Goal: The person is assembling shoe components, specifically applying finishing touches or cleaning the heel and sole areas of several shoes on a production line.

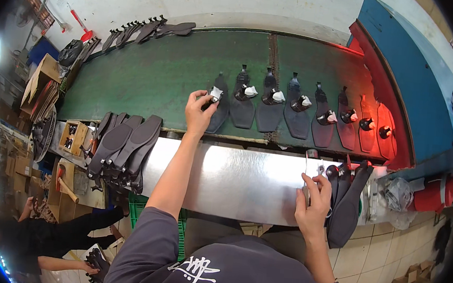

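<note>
My left hand [201, 111] is closed on a black sandal strap [214, 94] with white stuffing. It holds the strap over the leftmost black sole [219, 116] of a row on the green belt. Above the metal worktop's right part is my right hand [313, 206], thumb and fingers curled round something thin and silvery that I cannot make out. Farther right in the row, several soles [297, 117] carry black straps with white stuffing [277, 97]. Just right of my right hand, loose black soles [346, 216] hang over the worktop edge.
A green conveyor belt [151, 75] runs into a blue machine [405, 65] glowing red inside. Stacked soles [124, 143] lie left on the metal worktop [222, 189], near a wooden box [73, 138] and a hammer [66, 187]. Another person's hand [83, 267] holds black parts at lower left.
</note>
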A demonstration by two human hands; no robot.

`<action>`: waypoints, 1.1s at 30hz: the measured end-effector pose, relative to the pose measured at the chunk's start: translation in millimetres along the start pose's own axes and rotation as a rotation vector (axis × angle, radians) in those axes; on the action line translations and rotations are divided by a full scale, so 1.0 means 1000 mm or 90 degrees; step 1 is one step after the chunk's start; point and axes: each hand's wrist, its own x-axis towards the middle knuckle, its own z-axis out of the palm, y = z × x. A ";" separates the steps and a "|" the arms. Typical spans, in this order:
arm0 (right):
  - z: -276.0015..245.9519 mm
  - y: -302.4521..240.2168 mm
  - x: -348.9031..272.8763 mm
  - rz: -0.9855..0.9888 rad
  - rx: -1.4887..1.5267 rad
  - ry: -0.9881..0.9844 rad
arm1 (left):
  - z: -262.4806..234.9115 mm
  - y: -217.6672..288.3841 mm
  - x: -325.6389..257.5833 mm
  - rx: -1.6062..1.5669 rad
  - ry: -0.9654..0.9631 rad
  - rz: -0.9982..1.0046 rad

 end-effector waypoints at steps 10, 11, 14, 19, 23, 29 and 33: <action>0.024 -0.035 0.012 0.180 1.043 -0.227 | -0.077 0.167 -0.124 -0.659 -0.456 -0.359; 0.016 -0.058 0.019 0.211 1.048 -0.231 | -0.079 0.172 -0.136 -0.714 -0.449 -0.373; 0.009 -0.062 0.015 0.209 0.998 -0.225 | -0.083 0.179 -0.150 -0.770 -0.416 -0.431; -0.008 -0.055 0.001 0.180 0.990 -0.228 | -0.089 0.166 -0.171 -0.667 -0.334 -0.399; -0.016 -0.069 -0.017 0.165 0.649 -0.233 | -0.093 0.162 -0.172 -0.658 -0.388 -0.378; -0.010 -0.073 -0.030 0.151 0.543 -0.203 | -0.092 0.166 -0.169 -0.615 -0.363 -0.356; -0.013 -0.071 -0.031 0.036 0.426 -0.239 | -0.095 0.162 -0.171 -0.602 -0.367 -0.361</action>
